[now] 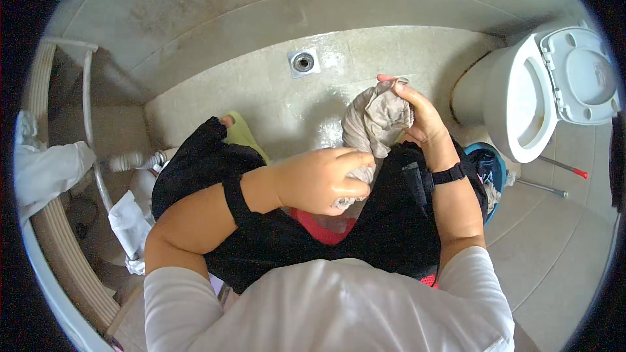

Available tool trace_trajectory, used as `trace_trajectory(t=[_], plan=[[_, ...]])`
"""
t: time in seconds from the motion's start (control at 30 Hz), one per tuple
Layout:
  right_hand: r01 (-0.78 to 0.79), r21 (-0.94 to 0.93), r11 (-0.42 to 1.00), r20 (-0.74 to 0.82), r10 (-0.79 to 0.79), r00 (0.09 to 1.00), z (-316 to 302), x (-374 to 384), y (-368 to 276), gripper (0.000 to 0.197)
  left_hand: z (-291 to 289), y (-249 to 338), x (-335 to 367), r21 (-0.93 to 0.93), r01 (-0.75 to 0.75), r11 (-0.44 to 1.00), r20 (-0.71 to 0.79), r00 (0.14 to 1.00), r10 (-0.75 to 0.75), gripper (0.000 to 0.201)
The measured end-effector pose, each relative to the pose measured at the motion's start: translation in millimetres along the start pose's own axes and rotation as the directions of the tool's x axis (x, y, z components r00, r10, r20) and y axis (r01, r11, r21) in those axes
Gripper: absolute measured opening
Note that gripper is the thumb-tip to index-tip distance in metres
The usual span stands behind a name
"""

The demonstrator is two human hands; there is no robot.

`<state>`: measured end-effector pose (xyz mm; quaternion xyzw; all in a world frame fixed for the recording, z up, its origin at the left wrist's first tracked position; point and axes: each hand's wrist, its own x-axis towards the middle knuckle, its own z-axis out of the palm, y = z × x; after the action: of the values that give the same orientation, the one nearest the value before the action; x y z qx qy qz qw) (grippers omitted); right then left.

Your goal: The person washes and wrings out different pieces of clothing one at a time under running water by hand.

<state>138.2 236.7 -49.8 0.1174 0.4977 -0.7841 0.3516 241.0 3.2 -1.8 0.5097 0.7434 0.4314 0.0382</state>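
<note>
A crumpled, wet-looking beige cloth (373, 116) is stretched between my two hands, above my lap; its folds hide what kind of item it is. My left hand (323, 179) is closed around the lower end, where a bit of cloth shows past the fingers. At the upper right end, my right hand (422, 112) grips the bunched fabric with the thumb on top. Beneath the left hand, part of a red rim (329, 233) shows between my black-trousered legs; the rest of it is hidden.
A white toilet (518, 107) with its lid raised stands at the right. Beside my right knee is a blue tub (499, 186) holding dark and pale cloths. Ahead lies a floor drain (302, 62) in wet tile. A white pipe frame (89, 101) and corrugated hose (134, 161) are at the left.
</note>
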Motion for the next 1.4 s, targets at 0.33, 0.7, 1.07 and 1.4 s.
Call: trace_trajectory(t=[0.33,0.7,1.07,1.4], plan=[[0.233,0.063,0.971,-0.085,-0.227,0.97,-2.4,-2.4,-14.5,0.039,-24.5,-12.1,-3.1,0.092,0.131,0.987,-0.034,0.991,-0.129,0.056],[0.631,-0.004,0.776,-0.236,-0.614,0.753,6.3,-30.1,-52.5,0.038,-6.8,-64.7,-8.9,-0.978,0.195,0.079,0.037,0.526,-0.85,0.065],[0.841,-0.212,0.497,0.05,-0.854,0.518,35.7,-62.1,-70.6,0.045,69.4,-60.2,-14.7,-0.581,0.184,-0.793,0.769,0.443,-0.461,0.075],[0.839,-0.114,0.532,0.113,-0.832,0.543,33.7,-68.7,-73.7,0.045,16.9,-95.5,-2.5,-0.735,-0.196,-0.649,0.424,0.613,-0.666,0.053]])
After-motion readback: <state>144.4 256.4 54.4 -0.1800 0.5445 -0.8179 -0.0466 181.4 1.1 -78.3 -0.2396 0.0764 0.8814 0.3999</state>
